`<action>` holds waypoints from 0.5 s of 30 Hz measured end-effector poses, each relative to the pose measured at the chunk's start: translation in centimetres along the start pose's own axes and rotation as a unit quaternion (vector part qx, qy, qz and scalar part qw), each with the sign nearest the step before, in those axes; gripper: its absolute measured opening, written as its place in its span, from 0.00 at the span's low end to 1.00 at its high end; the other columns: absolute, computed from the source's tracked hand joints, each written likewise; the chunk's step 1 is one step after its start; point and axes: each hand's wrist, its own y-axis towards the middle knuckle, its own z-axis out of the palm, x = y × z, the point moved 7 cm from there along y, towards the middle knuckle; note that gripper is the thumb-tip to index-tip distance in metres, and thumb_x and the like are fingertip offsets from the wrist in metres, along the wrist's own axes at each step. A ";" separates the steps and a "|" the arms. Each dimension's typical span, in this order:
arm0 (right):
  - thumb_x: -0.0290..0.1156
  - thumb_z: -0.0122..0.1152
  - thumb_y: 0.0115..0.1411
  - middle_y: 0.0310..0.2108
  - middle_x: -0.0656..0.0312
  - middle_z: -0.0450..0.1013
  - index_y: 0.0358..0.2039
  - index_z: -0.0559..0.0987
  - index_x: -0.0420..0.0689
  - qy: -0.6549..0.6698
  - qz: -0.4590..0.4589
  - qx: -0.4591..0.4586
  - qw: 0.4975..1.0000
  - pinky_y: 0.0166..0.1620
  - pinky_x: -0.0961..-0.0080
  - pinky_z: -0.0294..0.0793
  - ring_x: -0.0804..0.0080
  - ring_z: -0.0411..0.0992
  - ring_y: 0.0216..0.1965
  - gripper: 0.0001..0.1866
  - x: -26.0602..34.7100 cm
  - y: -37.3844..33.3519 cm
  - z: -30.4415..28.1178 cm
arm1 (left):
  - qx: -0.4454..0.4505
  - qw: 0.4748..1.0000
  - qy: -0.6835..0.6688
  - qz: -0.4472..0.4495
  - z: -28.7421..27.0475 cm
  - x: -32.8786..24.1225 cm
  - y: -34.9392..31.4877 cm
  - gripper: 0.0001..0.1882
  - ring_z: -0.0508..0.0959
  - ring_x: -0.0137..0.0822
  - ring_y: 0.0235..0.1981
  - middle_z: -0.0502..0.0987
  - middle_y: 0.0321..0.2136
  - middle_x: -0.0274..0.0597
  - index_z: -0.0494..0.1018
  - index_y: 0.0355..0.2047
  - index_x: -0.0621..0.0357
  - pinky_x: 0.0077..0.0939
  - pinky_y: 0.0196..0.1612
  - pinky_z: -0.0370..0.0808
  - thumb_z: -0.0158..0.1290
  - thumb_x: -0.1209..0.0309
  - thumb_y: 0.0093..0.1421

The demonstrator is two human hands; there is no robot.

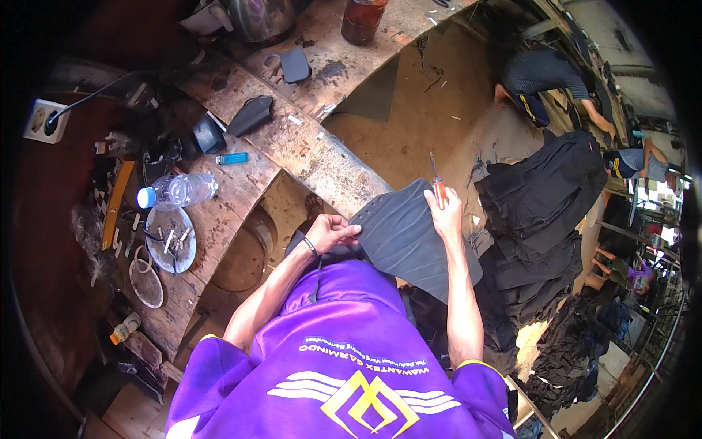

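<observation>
A dark grey, flexible panel [406,234] with curved creases is spread in front of my body. Small marks or holes run along its left edge. My left hand [333,233] pinches that edge between thumb and fingers. At the panel's far right side, my right hand [447,215] is closed around a red-handled tool [440,193] like a screwdriver or awl. Its thin metal shaft points up and away from me. This hand also touches the panel's top right corner, but whether it grips it I cannot tell.
On the worn wooden table [351,164] at the left are a plastic bottle [183,192], a blue lighter [232,158] and a round dish [172,241] with butts. A dark jar [363,20] stands farther off. Black cloth [537,219] is heaped at the right. Beyond it, a person [547,77] bends over.
</observation>
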 end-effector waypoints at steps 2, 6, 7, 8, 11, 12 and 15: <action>0.42 0.70 0.62 0.25 0.54 0.67 0.27 0.74 0.37 0.006 0.003 -0.004 1.000 0.34 0.61 0.67 0.56 0.69 0.27 0.21 0.1 0.0 -0.2 | -0.002 1.000 -0.002 0.011 0.1 -0.2 -0.2 0.16 0.87 0.32 0.33 0.85 0.28 0.40 0.75 0.31 0.59 0.19 0.35 0.81 0.67 0.61 0.61; 0.42 0.70 0.62 0.25 0.54 0.69 0.28 0.74 0.37 0.030 0.040 0.019 0.999 0.34 0.61 0.67 0.57 0.68 0.27 0.21 -0.5 0.3 0.6 | 0.012 1.000 -0.010 -0.005 -0.1 0.1 0.1 0.16 0.87 0.32 0.33 0.85 0.28 0.39 0.75 0.31 0.59 0.17 0.34 0.80 0.67 0.61 0.62; 0.42 0.70 0.63 0.25 0.53 0.69 0.28 0.75 0.37 0.040 0.034 0.016 0.998 0.34 0.61 0.68 0.57 0.69 0.27 0.20 -0.5 0.5 1.0 | 0.006 1.000 -0.006 0.008 -0.5 -0.2 0.6 0.16 0.87 0.32 0.33 0.85 0.28 0.38 0.75 0.31 0.59 0.17 0.34 0.80 0.67 0.61 0.61; 0.42 0.69 0.63 0.25 0.53 0.70 0.29 0.75 0.37 0.046 0.040 0.019 0.998 0.34 0.60 0.68 0.56 0.69 0.27 0.20 -0.4 0.4 1.2 | 0.010 1.000 -0.009 0.003 -0.6 -0.1 0.7 0.16 0.87 0.31 0.34 0.85 0.28 0.38 0.75 0.32 0.59 0.17 0.34 0.80 0.67 0.61 0.61; 0.42 0.69 0.64 0.26 0.51 0.71 0.31 0.75 0.37 -0.017 -0.002 -0.033 0.999 0.34 0.60 0.69 0.54 0.69 0.27 0.20 0.7 0.4 1.2 | 0.016 1.000 -0.009 -0.007 -0.8 0.1 1.1 0.16 0.87 0.31 0.34 0.85 0.28 0.38 0.75 0.33 0.60 0.17 0.35 0.80 0.68 0.61 0.61; 0.42 0.68 0.64 0.26 0.51 0.71 0.31 0.75 0.37 -0.008 -0.024 -0.045 0.999 0.34 0.59 0.69 0.53 0.70 0.27 0.19 1.3 0.3 1.3 | 0.019 1.000 -0.007 -0.015 -0.8 0.2 1.1 0.16 0.87 0.31 0.34 0.85 0.29 0.38 0.75 0.34 0.60 0.17 0.35 0.80 0.68 0.61 0.61; 0.43 0.68 0.64 0.25 0.51 0.72 0.32 0.75 0.37 -0.004 -0.013 -0.060 0.998 0.34 0.59 0.70 0.53 0.71 0.27 0.19 1.7 0.3 1.2 | 0.015 1.000 -0.009 -0.008 -0.9 0.0 1.2 0.17 0.86 0.29 0.31 0.85 0.28 0.38 0.76 0.33 0.61 0.15 0.30 0.77 0.69 0.61 0.60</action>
